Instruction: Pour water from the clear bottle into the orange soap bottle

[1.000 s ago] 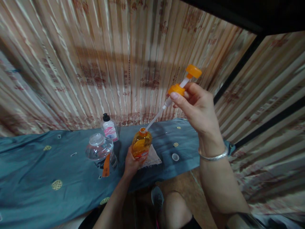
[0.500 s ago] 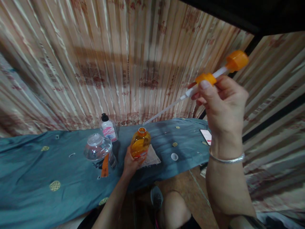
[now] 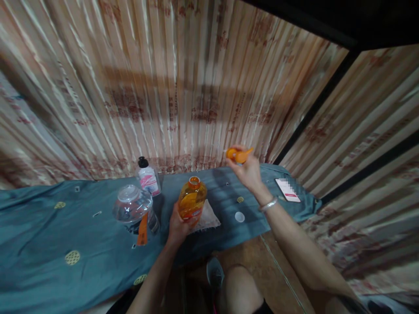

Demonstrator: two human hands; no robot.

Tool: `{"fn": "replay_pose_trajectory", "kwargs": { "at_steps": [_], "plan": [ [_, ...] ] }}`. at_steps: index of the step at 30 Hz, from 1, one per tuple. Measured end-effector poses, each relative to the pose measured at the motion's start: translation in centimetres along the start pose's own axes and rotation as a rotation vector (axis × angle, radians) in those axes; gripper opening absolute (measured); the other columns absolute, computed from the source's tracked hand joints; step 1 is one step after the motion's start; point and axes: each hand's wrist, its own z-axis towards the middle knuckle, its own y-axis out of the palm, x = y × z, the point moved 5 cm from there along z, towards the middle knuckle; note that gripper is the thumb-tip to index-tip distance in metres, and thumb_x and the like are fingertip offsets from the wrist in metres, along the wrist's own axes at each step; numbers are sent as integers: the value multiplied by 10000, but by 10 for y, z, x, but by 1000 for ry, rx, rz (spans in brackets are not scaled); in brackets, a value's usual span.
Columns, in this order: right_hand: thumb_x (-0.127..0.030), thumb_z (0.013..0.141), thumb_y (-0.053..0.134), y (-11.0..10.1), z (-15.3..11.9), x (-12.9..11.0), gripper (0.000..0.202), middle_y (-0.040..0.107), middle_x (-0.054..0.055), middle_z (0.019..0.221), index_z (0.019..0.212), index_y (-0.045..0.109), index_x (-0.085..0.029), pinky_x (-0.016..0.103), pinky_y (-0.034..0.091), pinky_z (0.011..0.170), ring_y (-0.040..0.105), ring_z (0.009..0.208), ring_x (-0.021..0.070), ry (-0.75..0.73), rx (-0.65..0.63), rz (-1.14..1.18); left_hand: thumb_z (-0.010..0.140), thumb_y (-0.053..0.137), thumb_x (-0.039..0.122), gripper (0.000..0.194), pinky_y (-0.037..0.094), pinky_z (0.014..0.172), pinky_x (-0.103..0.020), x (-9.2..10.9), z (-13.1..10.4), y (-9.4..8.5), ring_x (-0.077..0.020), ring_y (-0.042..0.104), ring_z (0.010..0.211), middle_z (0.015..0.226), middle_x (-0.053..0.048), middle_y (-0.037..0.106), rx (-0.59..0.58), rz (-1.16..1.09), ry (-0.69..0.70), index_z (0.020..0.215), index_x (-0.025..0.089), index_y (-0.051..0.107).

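Observation:
My left hand point(image 3: 179, 223) grips the lower side of an amber bottle point(image 3: 192, 203), which stands upright with its mouth uncovered. To the right and above it, over the far side of the cloth-covered surface, my right hand point(image 3: 246, 168) is closed around an orange pump head point(image 3: 240, 155). The pump's long tube is mostly out of sight behind the hand and cannot be made out. Under and beside the bottle lies a pale cloth point(image 3: 209, 217). A small white disc point(image 3: 239, 216) rests on the surface to the right of the cloth.
Left of the bottle stand a large clear jar point(image 3: 132, 205) with an orange label and a white-and-pink bottle point(image 3: 149, 178) with a black cap. A phone point(image 3: 288, 189) lies on the blue-green cloth point(image 3: 88, 218) at right. A pleated curtain point(image 3: 147, 87) hangs behind.
My right hand has lowered and moved left and away from me with the pump, whose tube showed fully before. My left hand stays on the bottle.

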Motion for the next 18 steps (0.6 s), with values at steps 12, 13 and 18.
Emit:
{"fn": "replay_pose_trajectory", "kwargs": {
  "at_steps": [12, 13, 18],
  "plan": [
    [-421, 1067, 798, 113, -44, 43, 418, 718, 96, 1446, 1428, 701, -234, 470, 667, 1022, 749, 1250, 285, -195, -676, -189, 499, 1065, 258, 876, 684, 956, -491, 15, -7, 4, -401, 811, 1145, 1205, -84, 833, 9, -34, 23, 1291, 248, 691],
    [-418, 1085, 773, 119, -47, 51, 353, 720, 95, 1454, 1400, 719, -266, 451, 664, 1028, 747, 1243, 268, -179, -724, -243, 497, 1051, 255, 849, 683, 964, -488, 17, -8, 5, -405, 813, 1154, 1206, -87, 837, 12, -37, 28, 1269, 254, 696],
    [-302, 1097, 728, 134, -67, 84, 315, 732, 171, 1442, 1372, 712, -150, 498, 666, 1057, 765, 1228, 297, -124, -907, -465, 523, 1035, 269, 830, 687, 962, -490, 22, -10, 10, -398, 817, 1150, 1226, -102, 836, 6, -42, 35, 1274, 261, 683]
  ]
}}
